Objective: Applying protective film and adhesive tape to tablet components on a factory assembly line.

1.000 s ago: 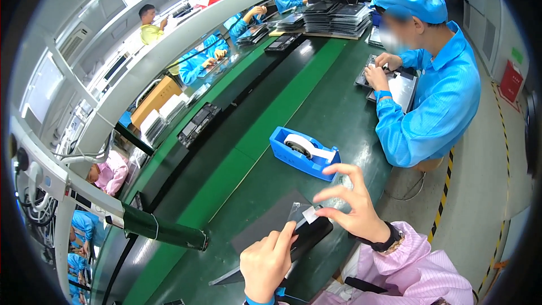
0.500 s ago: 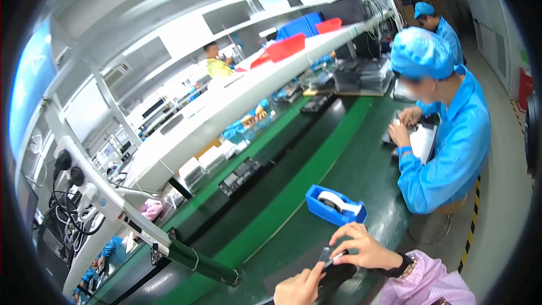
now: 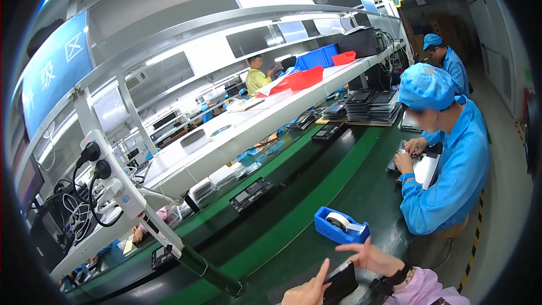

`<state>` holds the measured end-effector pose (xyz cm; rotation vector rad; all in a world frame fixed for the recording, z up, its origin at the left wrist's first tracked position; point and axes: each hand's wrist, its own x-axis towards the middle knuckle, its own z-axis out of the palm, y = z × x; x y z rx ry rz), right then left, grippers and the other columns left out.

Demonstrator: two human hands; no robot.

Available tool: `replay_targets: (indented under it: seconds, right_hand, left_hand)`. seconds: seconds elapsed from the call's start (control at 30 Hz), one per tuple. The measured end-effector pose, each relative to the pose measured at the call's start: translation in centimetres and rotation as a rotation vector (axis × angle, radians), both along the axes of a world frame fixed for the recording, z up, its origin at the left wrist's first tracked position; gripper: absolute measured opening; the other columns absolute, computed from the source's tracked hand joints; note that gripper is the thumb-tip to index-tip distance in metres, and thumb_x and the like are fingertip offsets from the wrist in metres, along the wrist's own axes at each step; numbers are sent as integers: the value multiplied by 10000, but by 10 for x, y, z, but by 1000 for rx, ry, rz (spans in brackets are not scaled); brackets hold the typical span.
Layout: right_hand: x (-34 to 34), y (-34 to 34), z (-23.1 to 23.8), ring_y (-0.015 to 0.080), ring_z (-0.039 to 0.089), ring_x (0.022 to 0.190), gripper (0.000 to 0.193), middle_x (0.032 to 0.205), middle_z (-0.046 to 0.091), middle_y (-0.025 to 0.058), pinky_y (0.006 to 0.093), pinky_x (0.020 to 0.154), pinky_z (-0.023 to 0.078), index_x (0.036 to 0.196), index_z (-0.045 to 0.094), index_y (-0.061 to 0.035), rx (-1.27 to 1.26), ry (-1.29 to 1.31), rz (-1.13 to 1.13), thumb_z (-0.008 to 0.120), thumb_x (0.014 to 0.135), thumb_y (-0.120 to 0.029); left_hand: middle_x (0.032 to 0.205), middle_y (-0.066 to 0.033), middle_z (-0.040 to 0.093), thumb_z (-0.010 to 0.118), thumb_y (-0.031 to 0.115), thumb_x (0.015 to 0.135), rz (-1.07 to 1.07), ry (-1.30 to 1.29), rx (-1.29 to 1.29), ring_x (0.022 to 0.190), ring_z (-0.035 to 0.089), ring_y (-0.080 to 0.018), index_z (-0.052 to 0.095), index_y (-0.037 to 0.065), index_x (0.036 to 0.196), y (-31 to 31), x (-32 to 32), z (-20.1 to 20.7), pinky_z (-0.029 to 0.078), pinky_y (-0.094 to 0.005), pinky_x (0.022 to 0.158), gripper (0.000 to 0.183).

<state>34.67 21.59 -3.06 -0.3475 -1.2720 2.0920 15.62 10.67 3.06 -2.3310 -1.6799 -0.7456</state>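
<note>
A flat black panel (image 3: 341, 283) with a light strip along its upper edge is tilted up near the lower edge of the view. My left hand (image 3: 307, 292) grips its left side, index finger stretched upward; part of this hand is cut off by the frame. Over the panel's upper right corner, my right hand (image 3: 375, 260) is open with fingers spread, close to the edge; whether it touches cannot be told. Just beyond my right hand stands a blue tape dispenser (image 3: 342, 226) holding a white roll.
A green conveyor (image 3: 299, 183) carries black electronic units (image 3: 250, 195). A co-worker in blue (image 3: 446, 158) works at the right, near stacked dark panels (image 3: 370, 106). On the left, a post bears a power strip (image 3: 116, 175) with plugs and cables. Red bins (image 3: 305, 78) top the shelf.
The view has tilted up. My hands, earlier close together over a small strip, have moved apart; my right fingers have spread and the black panel now shows raised between them.
</note>
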Motion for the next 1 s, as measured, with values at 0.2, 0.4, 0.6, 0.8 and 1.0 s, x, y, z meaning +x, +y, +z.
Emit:
replay_targets:
  seconds: [0.2, 0.4, 0.6, 0.8, 1.0]
  right_hand:
    - [19, 19, -2, 252, 585, 994, 724, 983, 631, 169, 386, 891, 429, 1293, 392, -17, -235, 1053, 300, 404, 867, -602]
    - [-8, -26, -9, 182, 536, 1060, 461, 1111, 578, 105, 311, 946, 395, 1213, 485, -20, 433, -163, -186, 684, 806, -104]
    - [-17, -28, -37, 69, 557, 818, 222, 835, 647, 20, 243, 740, 453, 936, 619, -9, 431, -327, -435, 709, 776, -132]
    - [-8, -30, -37, 122, 582, 837, 146, 836, 609, 43, 273, 785, 456, 885, 589, 9, 543, -374, -465, 667, 782, -60]
    - [-5, -28, -65, 147, 602, 790, 138, 819, 639, 65, 284, 731, 463, 871, 612, -7, 582, -536, -453, 679, 761, -58]
  left_hand:
    - [637, -108, 589, 640, 199, 787, 19, -28, -31, 529, 576, -262, 451, 99, 1298, -1, -1, 0, 432, -367, 475, 554]
    - [660, -114, 601, 639, 213, 790, -12, -42, 17, 551, 584, -265, 509, 76, 1224, -6, -6, -11, 441, -369, 491, 473]
    - [800, -84, 621, 720, 335, 680, 131, -57, 135, 790, 602, -235, 534, 29, 1173, -36, -11, 22, 454, -377, 823, 609]
    - [1202, -180, 522, 812, 263, 589, 419, -254, 109, 1120, 491, -297, 365, 4, 1318, -88, -89, 2, 367, -412, 963, 893]
    - [952, -134, 662, 649, 244, 830, 200, -621, -411, 860, 653, -263, 636, 16, 1025, -87, -128, -101, 489, -338, 784, 300]
